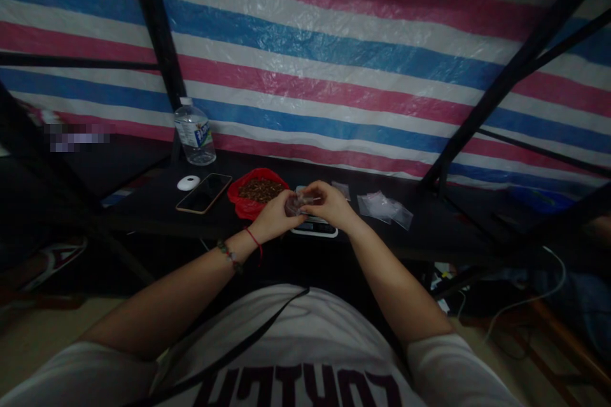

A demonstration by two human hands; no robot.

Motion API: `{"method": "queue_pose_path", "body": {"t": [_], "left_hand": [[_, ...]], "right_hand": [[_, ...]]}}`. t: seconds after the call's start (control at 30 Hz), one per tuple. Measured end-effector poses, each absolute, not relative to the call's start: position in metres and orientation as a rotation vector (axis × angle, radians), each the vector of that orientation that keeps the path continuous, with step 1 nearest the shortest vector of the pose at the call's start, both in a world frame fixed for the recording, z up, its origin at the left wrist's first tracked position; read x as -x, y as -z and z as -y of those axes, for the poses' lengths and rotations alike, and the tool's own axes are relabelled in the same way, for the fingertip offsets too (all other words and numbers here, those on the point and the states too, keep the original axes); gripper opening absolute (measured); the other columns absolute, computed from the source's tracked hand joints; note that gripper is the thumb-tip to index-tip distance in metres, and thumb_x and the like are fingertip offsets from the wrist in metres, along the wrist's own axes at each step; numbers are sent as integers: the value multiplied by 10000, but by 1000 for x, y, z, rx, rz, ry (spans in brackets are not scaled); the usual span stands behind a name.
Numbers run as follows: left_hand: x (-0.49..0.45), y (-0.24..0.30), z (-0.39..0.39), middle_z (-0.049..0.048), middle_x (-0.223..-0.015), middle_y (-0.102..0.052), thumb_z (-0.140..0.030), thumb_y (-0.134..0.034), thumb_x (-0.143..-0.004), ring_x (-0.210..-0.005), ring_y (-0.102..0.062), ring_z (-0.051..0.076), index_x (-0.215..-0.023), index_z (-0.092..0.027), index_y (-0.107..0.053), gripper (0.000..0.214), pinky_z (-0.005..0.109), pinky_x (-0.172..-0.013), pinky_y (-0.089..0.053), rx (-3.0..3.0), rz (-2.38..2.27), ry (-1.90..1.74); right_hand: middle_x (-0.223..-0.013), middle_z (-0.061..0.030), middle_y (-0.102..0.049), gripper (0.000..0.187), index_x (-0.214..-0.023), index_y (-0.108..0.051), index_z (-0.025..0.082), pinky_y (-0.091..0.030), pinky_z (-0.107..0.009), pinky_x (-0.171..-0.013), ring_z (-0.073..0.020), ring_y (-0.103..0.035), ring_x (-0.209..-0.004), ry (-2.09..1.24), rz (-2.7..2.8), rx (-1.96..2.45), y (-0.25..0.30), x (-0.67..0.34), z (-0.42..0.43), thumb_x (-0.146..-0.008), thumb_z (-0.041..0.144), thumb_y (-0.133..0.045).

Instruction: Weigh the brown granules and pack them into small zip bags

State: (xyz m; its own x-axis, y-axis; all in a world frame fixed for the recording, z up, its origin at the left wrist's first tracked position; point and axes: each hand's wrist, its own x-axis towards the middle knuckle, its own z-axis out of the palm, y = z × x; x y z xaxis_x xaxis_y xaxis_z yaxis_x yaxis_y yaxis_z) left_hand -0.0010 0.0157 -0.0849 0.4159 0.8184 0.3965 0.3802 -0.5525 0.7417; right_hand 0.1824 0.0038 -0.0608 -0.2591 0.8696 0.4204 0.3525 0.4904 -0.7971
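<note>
Both hands meet above a small white digital scale (327, 232), whose front edge and dark display show below them. My left hand (274, 215) is closed around a small clear plastic bag (292, 205) with something brownish in it. From the other side, my right hand (329, 200) pinches the bag's upper part between thumb and fingers. Just left of the hands lies an open red plastic bag (243, 206) filled with small brown pieces (260, 189); their exact kind is too small to tell. Several flat clear zip bags (384, 206) lie loosely to the right.
A phone (204, 194) and a round white case (188, 183) lie on the left of the dark table (153, 203). Behind them stands a clear plastic bottle (196, 137). Dark metal posts (160, 32) flank the table, before a striped plastic sheet (310, 44).
</note>
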Motion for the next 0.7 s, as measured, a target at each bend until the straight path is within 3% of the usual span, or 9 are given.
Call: {"method": "queue_pose_path", "body": {"t": [0.17,0.4,0.57,0.7], "left_hand": [[-3,82,-8,53,-945,-646,-356,-692,-686,-828,-623,205,-1052,-154,-543,444,307,-721,-480,-2119,-928,-1060],[-1,86,-16,34,-900,-615,-351,-706,-693,-807,-590,179,-997,-157,-551,393,305,-750,-451,-1946,-855,-1137],[11,84,-30,5,-867,-605,-293,-765,-651,-774,-577,133,-1005,-167,-574,422,271,-756,-447,-1357,-623,-1111],[24,74,-32,36,-868,-629,-399,-666,-756,-698,-584,130,-1166,-151,-559,491,291,-703,-481,-844,-307,-821]], "right_hand": [[-1093,-73,-621,340,-1067,-690,227,-520,-324,-814,-195,-605,-995,-536,1999,959,46,-179,12,-728,224,-711],[-1183,-80,-588,558,-1281,-568,272,-524,-348,-841,-191,-596,-996,-571,1896,938,41,-185,11,-738,215,-685],[-1283,-96,-537,588,-1303,-549,255,-451,-406,-979,-211,-542,-1110,-412,1714,1117,58,-204,-28,-728,203,-666],[-1257,-87,-570,620,-1394,-433,254,-464,-401,-952,-202,-554,-1123,-555,1614,1164,86,-218,-61,-787,213,-557]]}}
